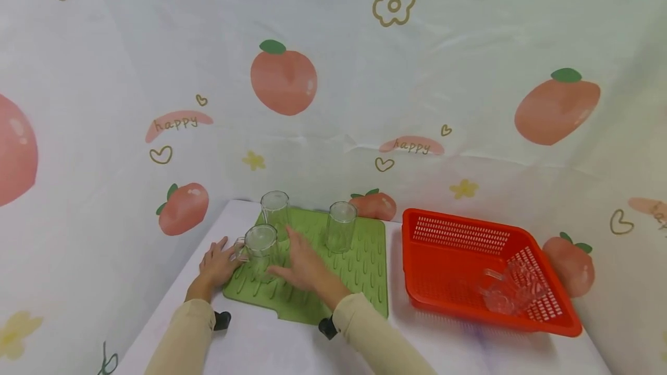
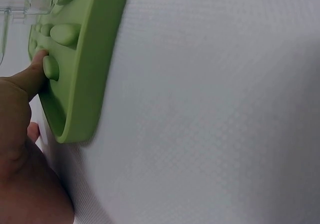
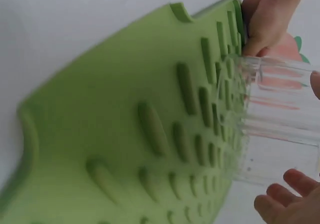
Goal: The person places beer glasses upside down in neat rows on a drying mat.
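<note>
A clear glass mug point(image 1: 262, 253) stands at the left front of a green ridged drying mat point(image 1: 359, 282), its handle turned left. My right hand point(image 1: 307, 265) is just right of this mug, thumb and fingers spread; in the right wrist view its fingertips point(image 3: 287, 196) show beside the glass. My left hand point(image 1: 219, 264) rests at the mat's left edge by the mug handle. In the left wrist view its thumb point(image 2: 36, 74) touches the mat near a corner. Two more glasses stand behind on the mat: a back-left glass point(image 1: 275, 210) and a right-hand glass point(image 1: 341, 229).
To the right of the mat sits a red plastic basket point(image 1: 438, 300) with slotted walls. Clear glassware point(image 1: 508, 291) lies inside its right part. A printed white cloth point(image 1: 333, 132) hangs close behind the white table point(image 1: 260, 340).
</note>
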`<act>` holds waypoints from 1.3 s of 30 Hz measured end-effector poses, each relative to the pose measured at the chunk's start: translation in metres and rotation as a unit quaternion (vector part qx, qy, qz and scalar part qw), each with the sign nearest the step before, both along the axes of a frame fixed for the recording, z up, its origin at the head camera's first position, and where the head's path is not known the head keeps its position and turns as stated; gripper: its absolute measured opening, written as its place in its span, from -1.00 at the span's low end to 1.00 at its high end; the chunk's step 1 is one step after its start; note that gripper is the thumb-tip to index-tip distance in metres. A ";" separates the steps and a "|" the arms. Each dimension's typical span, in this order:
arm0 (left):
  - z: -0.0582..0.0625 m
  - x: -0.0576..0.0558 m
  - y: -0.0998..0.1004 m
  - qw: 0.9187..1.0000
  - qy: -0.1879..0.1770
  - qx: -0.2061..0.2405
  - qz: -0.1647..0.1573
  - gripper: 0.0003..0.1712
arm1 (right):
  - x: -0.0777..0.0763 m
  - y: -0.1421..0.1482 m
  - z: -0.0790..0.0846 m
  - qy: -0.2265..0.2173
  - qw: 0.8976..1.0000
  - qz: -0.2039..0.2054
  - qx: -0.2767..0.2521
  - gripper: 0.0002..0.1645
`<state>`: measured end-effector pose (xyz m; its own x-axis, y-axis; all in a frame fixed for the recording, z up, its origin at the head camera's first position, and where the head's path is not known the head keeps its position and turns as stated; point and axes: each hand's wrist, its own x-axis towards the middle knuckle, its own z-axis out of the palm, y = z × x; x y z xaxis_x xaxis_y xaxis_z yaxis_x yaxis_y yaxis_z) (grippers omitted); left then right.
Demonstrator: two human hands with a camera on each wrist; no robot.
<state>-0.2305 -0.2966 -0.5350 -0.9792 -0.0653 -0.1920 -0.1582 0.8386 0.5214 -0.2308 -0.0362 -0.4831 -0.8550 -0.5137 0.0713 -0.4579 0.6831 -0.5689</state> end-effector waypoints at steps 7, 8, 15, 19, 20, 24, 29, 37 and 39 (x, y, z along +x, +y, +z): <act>0.002 0.001 0.001 1.000 -0.001 -0.002 -0.002 -0.33 | 0.000 0.016 0.014 0.132 0.986 0.022 0.095 0.20; 0.002 0.000 0.001 1.000 -0.002 -0.002 -0.002 -0.33 | -0.001 0.018 0.016 0.148 0.983 0.023 0.109 0.19; 0.002 -0.002 0.001 1.000 -0.004 0.002 -0.008 -0.31 | -0.001 0.033 0.027 0.223 0.960 0.018 0.170 0.10; 0.002 -0.001 0.001 1.000 -0.007 0.010 -0.006 -0.31 | 0.000 0.041 0.035 0.235 0.954 0.015 0.184 0.08; 0.001 -0.001 0.001 1.000 -0.006 0.008 -0.006 -0.32 | 0.000 0.043 0.036 0.236 0.953 0.014 0.187 0.09; -0.001 -0.001 -0.001 1.000 -0.003 0.008 -0.004 -0.33 | 0.001 0.050 0.042 0.232 0.953 0.010 0.194 0.14; -0.001 0.000 -0.002 1.000 0.002 0.022 0.001 -0.31 | 0.000 0.060 0.047 0.232 0.955 0.002 0.187 0.19; 0.001 0.000 -0.001 1.000 -0.009 0.016 -0.006 -0.33 | -0.003 0.085 0.052 0.221 0.960 -0.008 0.172 0.19; 0.001 -0.001 -0.001 1.000 -0.009 0.015 -0.008 -0.33 | -0.003 0.093 0.056 0.216 0.962 -0.012 0.167 0.19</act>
<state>-0.2317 -0.2975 -0.5339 -0.9763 -0.0438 -0.2120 -0.1550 0.8251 0.5433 -0.2339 0.0572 -0.4274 -0.7943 -0.5499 0.2581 -0.5842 0.8080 -0.0762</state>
